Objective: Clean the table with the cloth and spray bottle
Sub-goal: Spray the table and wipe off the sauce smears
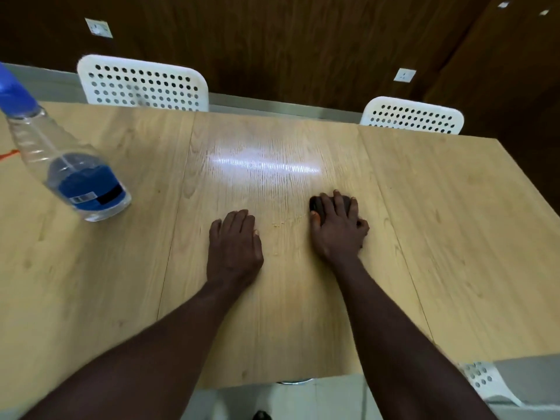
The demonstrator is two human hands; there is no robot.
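Some crumbs (286,222) are lying on the table (424,207), so we are judging the wiping unfinished. Our right hand (338,228) is gripping the cloth (316,206) there, our left hand (235,237) lying flat, the bottle (72,171) standing aside.

One view only, worn on the person's head, looking forward and steeply down over the pale wood-grain table (424,207) from its near edge. It sits close, with the left hand (235,241) and the right hand (338,228) on a dark cloth (316,204) mid-frame. The wide lens reaches the white perforated plastic chair backs (142,83) on the far side and bends the table's edges.
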